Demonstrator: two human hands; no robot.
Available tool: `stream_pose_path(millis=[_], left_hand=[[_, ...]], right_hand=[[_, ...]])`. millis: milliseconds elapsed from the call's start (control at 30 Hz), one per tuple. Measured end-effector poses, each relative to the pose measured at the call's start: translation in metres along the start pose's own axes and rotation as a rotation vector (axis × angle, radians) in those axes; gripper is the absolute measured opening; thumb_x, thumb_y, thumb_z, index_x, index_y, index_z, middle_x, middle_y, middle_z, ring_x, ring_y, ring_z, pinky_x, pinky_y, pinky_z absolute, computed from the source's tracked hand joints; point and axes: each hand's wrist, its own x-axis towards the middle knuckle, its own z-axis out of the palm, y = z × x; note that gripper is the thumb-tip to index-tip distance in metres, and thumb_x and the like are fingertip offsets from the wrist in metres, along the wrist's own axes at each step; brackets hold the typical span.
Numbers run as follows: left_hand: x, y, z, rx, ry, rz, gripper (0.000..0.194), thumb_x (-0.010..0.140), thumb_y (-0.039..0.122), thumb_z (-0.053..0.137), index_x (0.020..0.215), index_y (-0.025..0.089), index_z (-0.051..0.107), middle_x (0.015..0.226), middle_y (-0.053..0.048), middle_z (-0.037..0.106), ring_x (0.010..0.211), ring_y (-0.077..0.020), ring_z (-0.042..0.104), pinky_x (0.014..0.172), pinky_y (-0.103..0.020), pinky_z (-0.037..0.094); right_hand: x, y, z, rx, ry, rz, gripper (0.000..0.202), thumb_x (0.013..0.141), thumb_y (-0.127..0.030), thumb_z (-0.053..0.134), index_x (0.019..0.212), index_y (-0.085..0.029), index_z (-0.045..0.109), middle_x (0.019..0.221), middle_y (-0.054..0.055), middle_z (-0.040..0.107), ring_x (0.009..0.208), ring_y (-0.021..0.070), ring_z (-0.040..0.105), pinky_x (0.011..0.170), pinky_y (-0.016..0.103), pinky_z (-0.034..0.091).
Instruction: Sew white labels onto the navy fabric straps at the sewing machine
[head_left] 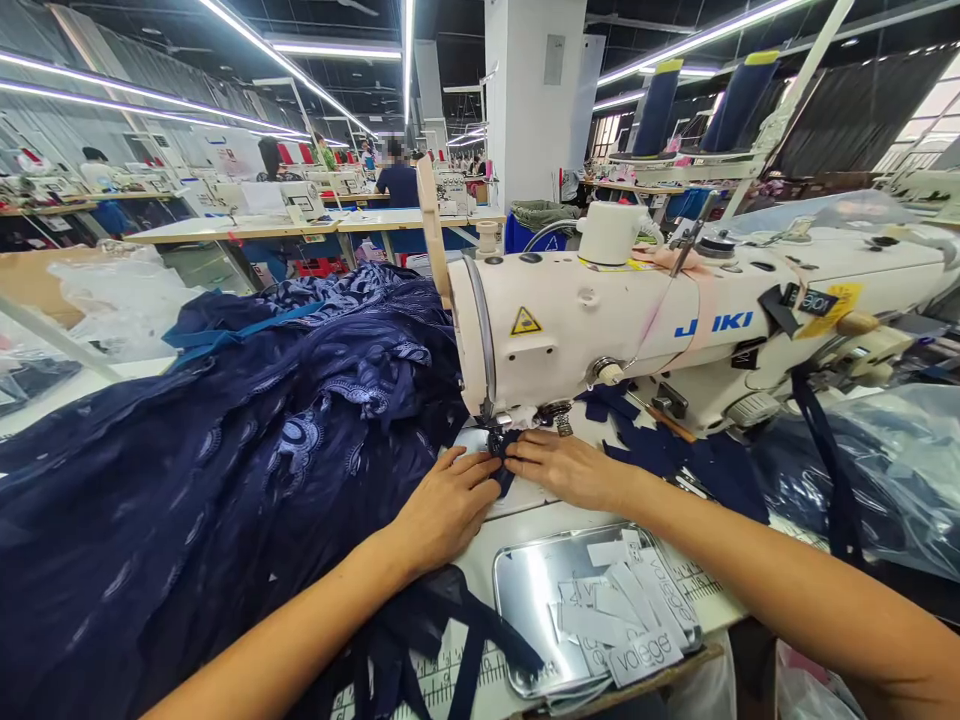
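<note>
A white sewing machine [577,320] stands over the work, its needle area low at the left end of the head. Beneath the needle lies a small dark navy fabric piece [508,482], mostly covered by fingers. My left hand [448,500] presses its bent fingers on the piece from the left. From the right, my right hand [566,468] holds the same piece, fingertips close to the needle. A large heap of navy lace fabric [300,430] spreads at the left. Navy straps [427,630] hang below my left wrist.
A metal tray [525,580] with printed white labels [645,650] sits at the front. Navy scraps [660,450] lie under the machine arm. Clear plastic bags [892,470] are at the right. Thread cones [739,105] stand above; other people work at tables behind.
</note>
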Motion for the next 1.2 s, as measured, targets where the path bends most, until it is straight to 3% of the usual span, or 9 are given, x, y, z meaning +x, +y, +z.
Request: stream_pose_path(millis=[200, 333, 733, 1200], left_hand=[[0.007, 0.001, 0.005, -0.032, 0.033, -0.039, 0.016, 0.083, 0.015, 0.043, 0.085, 0.017, 0.059, 0.106, -0.005, 0.063, 0.101, -0.0187, 0.055, 0.086, -0.037, 0.04], [0.014, 0.004, 0.01, 0.011, 0.082, -0.086, 0.016, 0.082, 0.016, 0.045, 0.083, 0.016, 0.06, 0.101, -0.007, 0.065, 0.094, -0.0188, 0.057, 0.079, -0.033, 0.044], [0.018, 0.01, 0.013, 0.081, 0.127, -0.132, 0.013, 0.079, 0.013, 0.048, 0.082, 0.016, 0.061, 0.097, -0.008, 0.066, 0.088, -0.0194, 0.059, 0.073, -0.033, 0.044], [0.02, 0.006, 0.018, 0.103, 0.182, -0.107, 0.016, 0.08, 0.01, 0.044, 0.08, 0.016, 0.059, 0.08, -0.001, 0.068, 0.08, -0.0158, 0.059, 0.088, -0.039, 0.033]], right_hand=[[0.001, 0.001, -0.001, -0.02, -0.028, 0.053, 0.028, 0.086, -0.011, 0.039, 0.109, -0.01, 0.055, 0.109, 0.012, 0.057, 0.097, 0.0213, 0.052, 0.074, 0.032, 0.049], [0.003, 0.004, 0.0, -0.009, -0.049, 0.07, 0.032, 0.083, -0.008, 0.04, 0.112, -0.007, 0.054, 0.116, 0.014, 0.054, 0.103, 0.0207, 0.052, 0.082, 0.032, 0.048], [0.004, 0.008, 0.004, 0.049, -0.049, 0.106, 0.039, 0.081, -0.003, 0.037, 0.117, -0.007, 0.051, 0.122, 0.012, 0.05, 0.107, 0.0208, 0.051, 0.084, 0.033, 0.048], [0.005, 0.012, 0.012, 0.021, -0.043, 0.143, 0.039, 0.081, -0.004, 0.039, 0.118, -0.009, 0.05, 0.118, 0.013, 0.053, 0.106, 0.0196, 0.051, 0.088, 0.034, 0.044]])
